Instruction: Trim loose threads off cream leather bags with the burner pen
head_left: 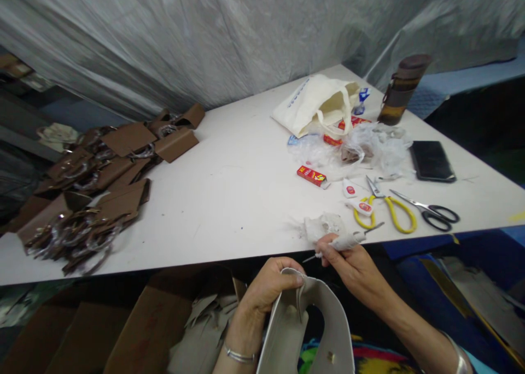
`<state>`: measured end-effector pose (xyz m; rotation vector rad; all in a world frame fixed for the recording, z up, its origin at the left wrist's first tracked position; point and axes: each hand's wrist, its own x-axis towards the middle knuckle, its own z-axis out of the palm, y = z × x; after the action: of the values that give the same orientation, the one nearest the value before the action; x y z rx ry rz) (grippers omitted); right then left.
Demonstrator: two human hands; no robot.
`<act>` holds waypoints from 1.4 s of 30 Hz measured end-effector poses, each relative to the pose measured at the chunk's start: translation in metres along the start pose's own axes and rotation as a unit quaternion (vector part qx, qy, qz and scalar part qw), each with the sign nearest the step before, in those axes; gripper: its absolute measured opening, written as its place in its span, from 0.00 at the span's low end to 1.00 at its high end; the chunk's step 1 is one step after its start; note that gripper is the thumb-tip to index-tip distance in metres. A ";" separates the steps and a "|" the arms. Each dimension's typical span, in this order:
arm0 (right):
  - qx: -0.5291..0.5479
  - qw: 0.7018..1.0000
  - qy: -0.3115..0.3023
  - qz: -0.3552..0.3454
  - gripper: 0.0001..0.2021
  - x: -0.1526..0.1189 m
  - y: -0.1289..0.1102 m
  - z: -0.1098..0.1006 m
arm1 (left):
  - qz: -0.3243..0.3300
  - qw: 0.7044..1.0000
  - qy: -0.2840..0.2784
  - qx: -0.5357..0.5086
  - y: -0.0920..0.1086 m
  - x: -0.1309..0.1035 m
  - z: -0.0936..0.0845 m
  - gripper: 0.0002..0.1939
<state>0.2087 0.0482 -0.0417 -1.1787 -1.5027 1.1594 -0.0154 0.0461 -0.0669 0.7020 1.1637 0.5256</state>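
Observation:
My left hand (266, 286) pinches the top edge of a pale beige leather bag piece (342, 330), thumb on the inner side. The piece curves around an oval opening and bears a small gold-coloured fitting low on the right. In my right hand (353, 264) is an awl (346, 241) with a white wrapped handle. A thin metal point sticks out from it at the left, close to the piece's top edge; whether they touch I cannot tell. Another metal tip projects at the handle's right end. Behind the awl lies a crumpled white wad (322, 226) on the table.
The white table (221, 199) carries yellow-handled scissors (400, 215), black-handled scissors (438, 216), a red box (312, 176), plastic bags (389, 139), a cloth tote (299, 109), a bottle (404, 89) and a black phone-like slab (432, 161). Brown bags (127, 139) are heaped left. A carton (151, 319) stands below.

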 end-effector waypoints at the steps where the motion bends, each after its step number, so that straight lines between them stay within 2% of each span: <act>1: 0.008 1.000 0.009 -0.003 0.19 -0.002 0.001 -0.001 | 0.006 1.000 0.007 0.009 -0.001 -0.001 0.000 0.16; 8: 0.042 0.998 0.041 -0.010 0.17 -0.012 0.004 -0.001 | 0.055 0.997 0.043 0.039 -0.006 -0.006 0.004 0.14; 21: 0.047 0.998 0.047 0.013 0.18 -0.024 0.000 -0.002 | 0.059 0.996 0.049 0.043 0.002 -0.019 0.010 0.17; 27: 0.042 0.997 0.069 -0.004 0.19 -0.030 -0.008 -0.005 | 0.086 0.988 0.114 0.057 -0.003 -0.024 0.015 0.17; 29: 0.052 0.996 0.074 -0.014 0.18 -0.032 -0.011 -0.006 | 0.105 0.984 0.134 0.049 0.002 -0.034 0.013 0.17; 32: 0.079 0.994 0.072 -0.013 0.17 -0.037 -0.015 -0.009 | 0.139 0.974 0.178 0.020 0.017 -0.061 0.000 0.17; 34: 0.087 0.993 0.073 -0.011 0.18 -0.040 -0.018 -0.012 | 0.168 0.958 0.234 0.000 0.029 -0.085 -0.014 0.19; 37: 0.066 0.992 0.100 -0.036 0.15 -0.046 -0.024 -0.015 | 0.227 0.910 0.345 -0.034 0.040 -0.120 -0.033 0.24; 40: 0.044 0.991 0.105 -0.073 0.11 -0.054 -0.035 -0.013 | 0.287 0.848 0.443 -0.052 0.037 -0.144 -0.043 0.25; 42: 0.020 0.992 0.078 -0.100 0.08 -0.061 -0.042 -0.007 | 0.315 0.807 0.497 -0.047 0.027 -0.150 -0.045 0.23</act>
<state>0.2185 -0.0157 -0.0045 -1.0413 -1.4368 0.9373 -0.1064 -0.0304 0.0387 0.7299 1.8462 1.6460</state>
